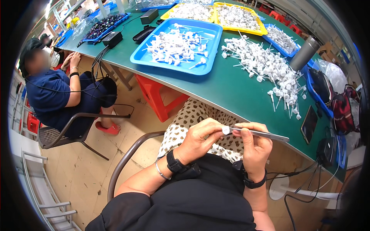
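Note:
My left hand (202, 138) pinches a small white plastic piece (226, 130) with a round head between thumb and fingertips. In my right hand (254, 141) is a slim, flat metal tool (273, 136); its broad end sticks out to the right and its thin tip meets the white piece. Whether the tool is a blade or tweezers I cannot make out. Both hands are over my lap, in front of the green table (231, 92). On the table beyond them lies a loose pile of white round-headed pieces with thin stems (266, 63).
A blue tray (140, 57) of similar white pieces sits near the table edge, with yellow trays (264, 30) behind. At right are a phone (309, 124), a grey flask (304, 54) and cables. A red stool (152, 94) stands below; a co-worker (58, 84) sits at left.

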A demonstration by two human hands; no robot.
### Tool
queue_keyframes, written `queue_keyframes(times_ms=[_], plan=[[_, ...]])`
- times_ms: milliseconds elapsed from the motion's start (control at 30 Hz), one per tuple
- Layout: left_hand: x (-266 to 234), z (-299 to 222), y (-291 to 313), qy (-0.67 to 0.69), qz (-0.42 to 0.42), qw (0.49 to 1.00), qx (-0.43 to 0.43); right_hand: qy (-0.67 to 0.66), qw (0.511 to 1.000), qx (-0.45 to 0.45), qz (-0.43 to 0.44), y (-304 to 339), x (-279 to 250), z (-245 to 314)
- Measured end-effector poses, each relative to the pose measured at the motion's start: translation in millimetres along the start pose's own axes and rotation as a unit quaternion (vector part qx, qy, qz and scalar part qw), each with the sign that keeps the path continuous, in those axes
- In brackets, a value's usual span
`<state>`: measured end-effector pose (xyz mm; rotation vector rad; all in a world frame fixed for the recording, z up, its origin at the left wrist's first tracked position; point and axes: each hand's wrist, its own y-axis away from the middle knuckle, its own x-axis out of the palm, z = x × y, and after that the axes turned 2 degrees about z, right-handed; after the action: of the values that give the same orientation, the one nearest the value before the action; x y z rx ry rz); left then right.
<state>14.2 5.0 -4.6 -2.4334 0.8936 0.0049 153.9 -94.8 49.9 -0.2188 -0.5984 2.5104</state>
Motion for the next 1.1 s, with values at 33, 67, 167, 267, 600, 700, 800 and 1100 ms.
queue_keyframes(times_ms=[33, 67, 167, 267, 600, 700, 800, 1100], plan=[[0.2, -0.3, -0.4, -0.001, -0.001, 1.0, 0.002, 0.019, 1.0, -0.007, 0.013, -0.2, -0.7, -0.5], [1.1, -0.6, 0.0, -0.003, -0.001, 1.0, 0.003, 0.038, 0.999, -0.014, 0.026, 0.1, -2.4, -2.1], [0.7, -1.2, 1.0, -0.016, -0.002, 1.0, 0.003, 0.072, 0.996, -0.019, 0.046, 1.4, -2.5, -6.5], [0.1, 0.7, 1.4, -0.023, 0.0, 1.0, 0.006, 0.095, 0.992, -0.023, 0.074, 1.9, -4.4, -6.4], [-0.1, -2.1, 0.4, -0.039, -0.001, 0.999, 0.01, 0.101, 0.993, -0.035, 0.042, -0.1, 1.1, -6.8], [0.1, -2.4, 0.8, -0.034, -0.001, 0.999, 0.005, 0.093, 0.995, -0.028, 0.037, 0.4, 1.8, -7.2], [0.6, -0.9, 1.4, -0.032, 0.0, 0.999, 0.002, 0.093, 0.995, -0.027, 0.034, 0.7, 1.7, -7.7], [0.6, 0.4, 2.5, -0.031, 0.015, 0.999, 0.0, 0.122, 0.99, -0.045, 0.047, 0.9, 1.1, -7.4]])
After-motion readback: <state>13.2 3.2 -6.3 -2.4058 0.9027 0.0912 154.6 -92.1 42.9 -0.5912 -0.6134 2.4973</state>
